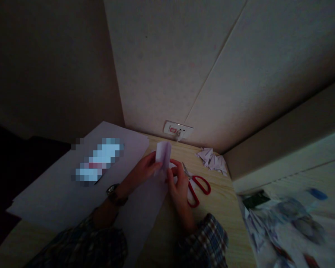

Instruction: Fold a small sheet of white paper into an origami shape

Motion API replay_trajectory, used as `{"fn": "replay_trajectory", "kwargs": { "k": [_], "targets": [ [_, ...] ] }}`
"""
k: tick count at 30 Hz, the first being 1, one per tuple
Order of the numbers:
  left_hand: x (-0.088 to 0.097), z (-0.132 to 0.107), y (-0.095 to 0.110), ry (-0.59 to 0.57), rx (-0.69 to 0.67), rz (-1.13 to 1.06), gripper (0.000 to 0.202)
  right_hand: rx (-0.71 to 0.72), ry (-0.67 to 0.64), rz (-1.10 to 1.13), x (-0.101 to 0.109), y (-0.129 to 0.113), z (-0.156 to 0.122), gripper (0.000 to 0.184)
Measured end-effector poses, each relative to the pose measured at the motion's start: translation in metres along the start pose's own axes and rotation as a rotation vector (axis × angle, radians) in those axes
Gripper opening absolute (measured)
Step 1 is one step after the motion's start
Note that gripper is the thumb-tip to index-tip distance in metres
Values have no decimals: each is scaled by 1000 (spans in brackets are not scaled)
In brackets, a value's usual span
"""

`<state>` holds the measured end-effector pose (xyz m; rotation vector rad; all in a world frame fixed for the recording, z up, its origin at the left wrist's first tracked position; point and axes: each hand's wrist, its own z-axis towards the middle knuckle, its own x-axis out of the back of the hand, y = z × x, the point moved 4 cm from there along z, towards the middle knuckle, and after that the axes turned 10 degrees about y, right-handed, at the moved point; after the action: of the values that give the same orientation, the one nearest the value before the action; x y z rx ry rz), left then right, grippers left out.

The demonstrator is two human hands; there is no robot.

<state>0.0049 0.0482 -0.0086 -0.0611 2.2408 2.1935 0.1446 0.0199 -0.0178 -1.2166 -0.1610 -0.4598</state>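
Observation:
A small folded piece of white paper (163,153) stands upright between my two hands, with a crease down its middle. My left hand (147,166) pinches its left side; a dark watch is on that wrist. The fingers of my right hand (179,182) are bent against the paper's lower right edge. Just right of that hand lies a pair of scissors with red handles (202,185), blades pointing toward the wall and partly hidden by the hand. Large white sheets (128,149) spread under and left of my left arm.
A phone with a lit, blurred screen (100,160) rests on the sheets. Folded paper pieces (212,160) lie at the table's back right corner. A socket (178,129) with a plug is on the wall. At right, beyond the table edge, is a plastic bag with litter (290,219).

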Motion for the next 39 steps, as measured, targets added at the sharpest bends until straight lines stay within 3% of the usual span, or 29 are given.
{"fn": "replay_trajectory", "kwargs": {
  "k": [9, 14, 18, 26, 36, 39],
  "targets": [
    [11, -3, -2, 181, 105, 112, 41, -39, 200, 3, 7, 9, 1, 23],
    [11, -3, -2, 189, 85, 98, 38, -80, 169, 76, 6, 11, 1, 22],
    [12, -3, -3, 203, 40, 158, 34, -2, 137, 99, 7, 2, -1, 21],
    [1, -4, 0, 35, 3, 119, 46, 127, 42, 91, 2, -6, 0, 20],
    [1, -9, 0, 32, 64, 5, 71, 296, 12, -57, 1, -7, 0, 33],
    [1, -8, -2, 58, 60, 43, 65, 292, 32, -56, 2, -8, 0, 31]
  ]
}}
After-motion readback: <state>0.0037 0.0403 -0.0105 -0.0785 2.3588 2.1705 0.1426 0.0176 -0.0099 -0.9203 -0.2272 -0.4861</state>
